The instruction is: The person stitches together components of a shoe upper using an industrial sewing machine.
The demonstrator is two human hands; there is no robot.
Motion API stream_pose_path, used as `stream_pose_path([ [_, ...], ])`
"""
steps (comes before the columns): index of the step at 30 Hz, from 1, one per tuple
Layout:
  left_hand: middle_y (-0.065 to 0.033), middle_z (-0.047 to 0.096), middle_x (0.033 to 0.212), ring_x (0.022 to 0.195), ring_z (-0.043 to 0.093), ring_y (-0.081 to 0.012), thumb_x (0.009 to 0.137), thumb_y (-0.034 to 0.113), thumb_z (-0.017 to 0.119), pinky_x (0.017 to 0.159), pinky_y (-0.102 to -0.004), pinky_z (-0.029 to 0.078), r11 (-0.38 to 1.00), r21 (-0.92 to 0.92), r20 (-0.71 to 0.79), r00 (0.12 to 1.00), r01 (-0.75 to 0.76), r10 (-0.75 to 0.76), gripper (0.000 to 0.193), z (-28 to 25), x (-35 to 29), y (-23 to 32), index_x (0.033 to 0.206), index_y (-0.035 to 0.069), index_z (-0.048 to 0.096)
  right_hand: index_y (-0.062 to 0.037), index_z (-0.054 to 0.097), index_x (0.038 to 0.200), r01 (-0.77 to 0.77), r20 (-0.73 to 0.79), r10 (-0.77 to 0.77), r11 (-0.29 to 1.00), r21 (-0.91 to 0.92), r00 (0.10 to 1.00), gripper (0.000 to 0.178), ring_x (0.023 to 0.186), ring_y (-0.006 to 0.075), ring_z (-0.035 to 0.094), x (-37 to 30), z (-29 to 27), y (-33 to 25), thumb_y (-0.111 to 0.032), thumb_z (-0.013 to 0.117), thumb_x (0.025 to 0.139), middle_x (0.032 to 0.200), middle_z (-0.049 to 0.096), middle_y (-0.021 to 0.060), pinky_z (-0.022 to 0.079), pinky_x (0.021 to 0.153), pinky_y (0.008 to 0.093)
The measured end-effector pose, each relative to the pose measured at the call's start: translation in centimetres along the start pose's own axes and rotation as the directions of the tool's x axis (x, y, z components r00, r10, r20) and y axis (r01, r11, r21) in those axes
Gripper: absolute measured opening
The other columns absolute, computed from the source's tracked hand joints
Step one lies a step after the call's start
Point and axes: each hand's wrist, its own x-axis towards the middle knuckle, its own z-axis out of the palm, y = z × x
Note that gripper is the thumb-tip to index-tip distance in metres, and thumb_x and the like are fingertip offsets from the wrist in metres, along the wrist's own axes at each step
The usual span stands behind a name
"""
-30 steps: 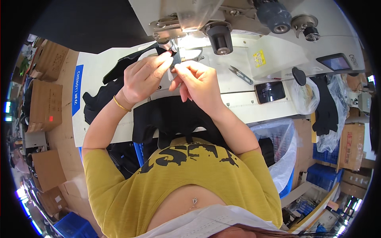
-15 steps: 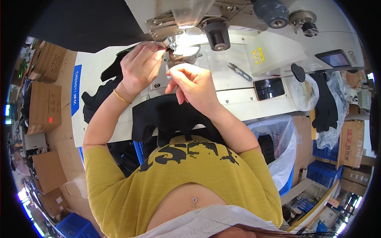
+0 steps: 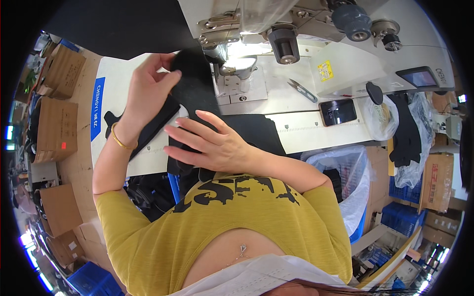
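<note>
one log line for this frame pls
left hand: grips black fabric | right hand: flat on fabric | place: sewing machine

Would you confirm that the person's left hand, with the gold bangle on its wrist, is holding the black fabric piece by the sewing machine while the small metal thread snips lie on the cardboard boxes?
Not quite: the small metal thread snips lie on the white sewing table, not on the cardboard boxes. The head view shows this. The rest holds: the left hand, gold bangle on its wrist, holds the black fabric piece by the sewing machine.
</note>
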Motion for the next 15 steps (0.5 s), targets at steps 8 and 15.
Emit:
stream_pose_path([
  [8, -0.0022, 0.061, 0.085, 0.069, 0.057, -0.0044, 0.09, 0.006, 0.063, 0.06, -0.0243, 0.048, 0.927, 0.203, -0.093, 0.936, -0.316, 0.34, 0.016, 1.3, -1.4, 1.1, 0.103, -0.003, 0.061, -0.0011, 0.064, 0.084, -0.812, 0.153, 0.824, 0.475, 0.34, 0.546, 0.019, 0.065, 0.0213, 0.061, -1.2, -2.6, 1.6, -0.019, 0.068, 0.089, 0.074, 0.065, 0.0098, 0.045, 0.059, 0.0286],
  [15, -0.0017, 0.068, 0.086, 0.074, 0.058, -0.0051, 0.09, 0.01, 0.066, 0.065, -0.0199, 0.046, 0.972, -0.221, 0.336, 0.942, 0.077, 0.002, 0.019, 2.7, 1.5, 2.3, 0.103, -0.004, 0.066, 0.0017, 0.068, 0.087, -0.658, 0.516, 0.756, -0.153, 0.737, 0.402, 0.02, 0.069, 0.0023, 0.054, 1.3, -1.8, 4.6, -0.017, 0.063, 0.093, 0.077, 0.064, -0.0034, 0.045, 0.06, 0.0218],
])
